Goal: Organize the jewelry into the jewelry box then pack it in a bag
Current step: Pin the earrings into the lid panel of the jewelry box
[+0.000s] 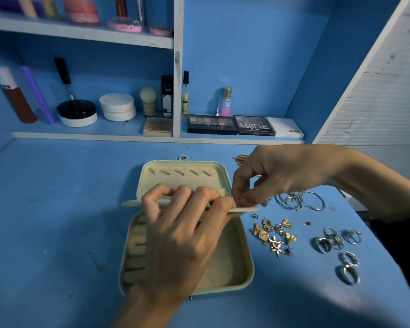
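Blue tabletop (57, 209): left hand (182, 237) and right hand (282, 174) pinch the jewelry box flap (131, 204).

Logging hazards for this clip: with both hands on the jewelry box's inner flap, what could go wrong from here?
1. The right hand works close beside the hoops; a careless wrist move could scatter them.
2. A tiny stud lies apart from the gold earrings and might be overlooked.
3. The left hand grips the flap over the open jewelry box; a piece fumbled there may land unsorted.
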A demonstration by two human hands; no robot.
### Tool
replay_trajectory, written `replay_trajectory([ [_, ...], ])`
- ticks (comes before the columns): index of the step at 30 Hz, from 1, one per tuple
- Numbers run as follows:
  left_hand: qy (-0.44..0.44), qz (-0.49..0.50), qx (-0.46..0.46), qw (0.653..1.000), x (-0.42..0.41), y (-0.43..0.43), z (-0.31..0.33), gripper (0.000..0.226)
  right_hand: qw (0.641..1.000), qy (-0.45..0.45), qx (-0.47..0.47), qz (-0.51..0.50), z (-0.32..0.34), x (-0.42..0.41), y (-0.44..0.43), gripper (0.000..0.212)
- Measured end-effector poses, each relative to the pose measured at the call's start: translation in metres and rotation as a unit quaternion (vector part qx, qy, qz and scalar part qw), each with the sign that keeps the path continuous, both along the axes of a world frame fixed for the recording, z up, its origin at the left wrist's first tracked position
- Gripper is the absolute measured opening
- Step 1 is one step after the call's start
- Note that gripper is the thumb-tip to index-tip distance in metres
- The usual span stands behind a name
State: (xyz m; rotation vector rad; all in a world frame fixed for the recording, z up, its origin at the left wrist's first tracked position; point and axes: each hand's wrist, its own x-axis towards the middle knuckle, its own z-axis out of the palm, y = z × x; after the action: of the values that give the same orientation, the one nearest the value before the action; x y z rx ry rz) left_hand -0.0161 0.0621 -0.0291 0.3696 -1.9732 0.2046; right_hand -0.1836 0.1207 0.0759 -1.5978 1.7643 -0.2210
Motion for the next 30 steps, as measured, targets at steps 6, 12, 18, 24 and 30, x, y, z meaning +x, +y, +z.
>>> replay_trajectory([
  [6, -0.01, 0.005, 0.003, 1.0, 0.0, 0.0, 0.001, 0.019, 1.0, -0.007, 0.015, -0.013, 0.004, 0.001, 0.0, 0.008],
  [12, -0.01, -0.005, 0.042, 0.999, -0.008, -0.009, 0.013, 0.02, 0.991, -0.093, -0.077, -0.061, 0.0, -0.007, 0.007, 0.015],
  [18, -0.029, -0.025, 0.049, 0.998, -0.03, -0.04, 0.025, 0.027, 0.92, -0.232, -0.206, -0.238, -0.018, -0.016, 0.017, 0.014],
  [24, -0.021, 0.005, 0.057, 0.998, -0.04, -0.055, 0.022, 0.034, 0.891, -0.241, -0.222, -0.315, -0.042, -0.02, 0.031, 0.016],
  [30, 0.004, -0.032, 0.056, 0.998, -0.035, -0.056, 0.022, 0.027, 0.908, -0.198, -0.188, -0.318, -0.063, -0.019, 0.04, 0.013],
])
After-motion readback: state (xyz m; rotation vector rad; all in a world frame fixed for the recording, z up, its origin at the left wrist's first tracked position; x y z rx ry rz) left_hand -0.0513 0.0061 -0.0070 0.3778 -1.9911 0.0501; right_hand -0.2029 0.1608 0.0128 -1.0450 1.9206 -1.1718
